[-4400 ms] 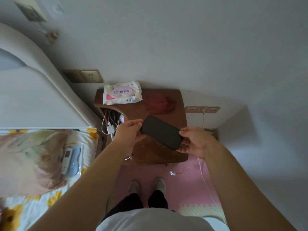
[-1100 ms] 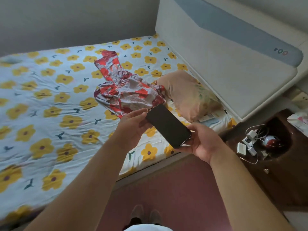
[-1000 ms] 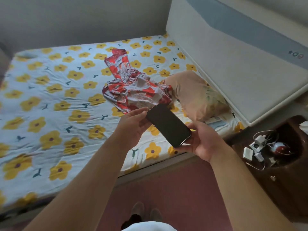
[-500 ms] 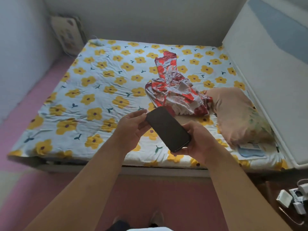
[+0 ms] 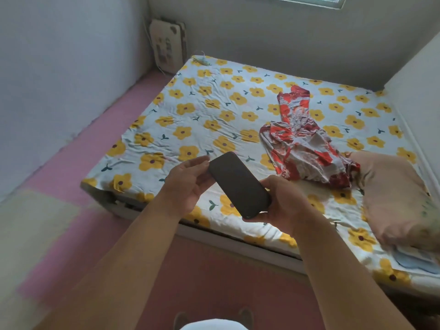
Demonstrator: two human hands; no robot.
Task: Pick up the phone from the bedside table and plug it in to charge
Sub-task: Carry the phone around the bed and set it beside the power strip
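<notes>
Phone (image 5: 239, 184) held level over the bed (image 5: 214, 110), screen up for carrying. Right hand (image 5: 283, 206) cradling its near end, fingers wrapped underneath; left hand (image 5: 188, 184) pinching the far corner. No charger in view.

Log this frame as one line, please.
stage: carrying | phone: dark screen, held over bed edge | left hand: top end | right hand: bottom end | cable: none visible

The phone (image 5: 239, 184) looks smooth, matt black; the bedsheet (image 5: 214, 115) is wrinkled cloth.
</notes>
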